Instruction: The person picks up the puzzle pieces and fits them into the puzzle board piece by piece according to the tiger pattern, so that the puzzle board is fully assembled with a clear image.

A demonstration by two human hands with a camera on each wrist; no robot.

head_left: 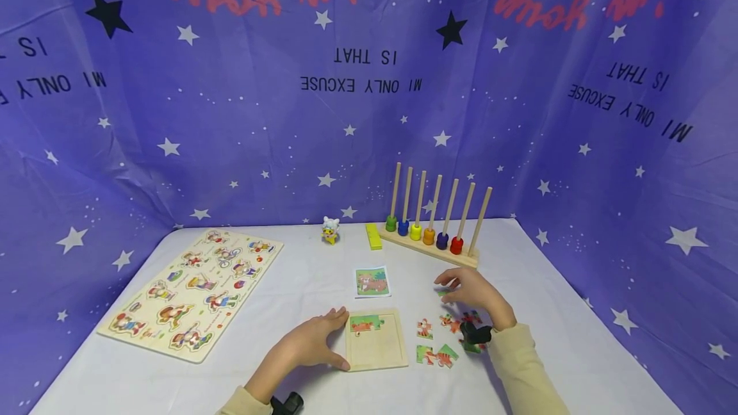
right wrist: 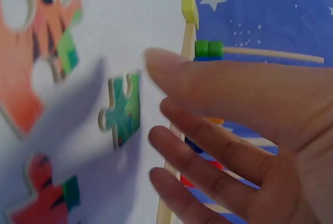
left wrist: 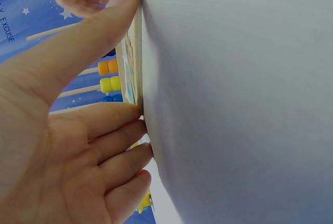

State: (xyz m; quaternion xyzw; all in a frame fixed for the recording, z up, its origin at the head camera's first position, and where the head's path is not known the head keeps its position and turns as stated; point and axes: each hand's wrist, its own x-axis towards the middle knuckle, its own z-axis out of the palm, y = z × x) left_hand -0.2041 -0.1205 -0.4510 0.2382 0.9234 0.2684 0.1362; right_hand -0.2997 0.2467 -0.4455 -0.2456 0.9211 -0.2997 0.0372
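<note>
My left hand (head_left: 311, 341) rests against the left edge of a shallow wooden puzzle tray (head_left: 377, 354), thumb at the near corner and fingertips along the side. Joined puzzle pieces with green and orange print (head_left: 366, 323) lie in the tray's upper left. My right hand (head_left: 475, 290) hovers over the table right of the tray, fingers spread and holding nothing. Just beyond its fingertips in the right wrist view, a green puzzle piece (right wrist: 125, 109) lies flat on the cloth. Several loose orange-and-green pieces (head_left: 424, 328) are scattered between tray and right wrist, some partly hidden by the wrist camera.
A printed tiger picture card (head_left: 371, 282) lies behind the tray. Further back stand a small figurine (head_left: 330, 230), a yellow block (head_left: 373, 236) and a wooden peg rack (head_left: 426, 248) with coloured beads. A large wooden picture board (head_left: 190, 293) lies at the left.
</note>
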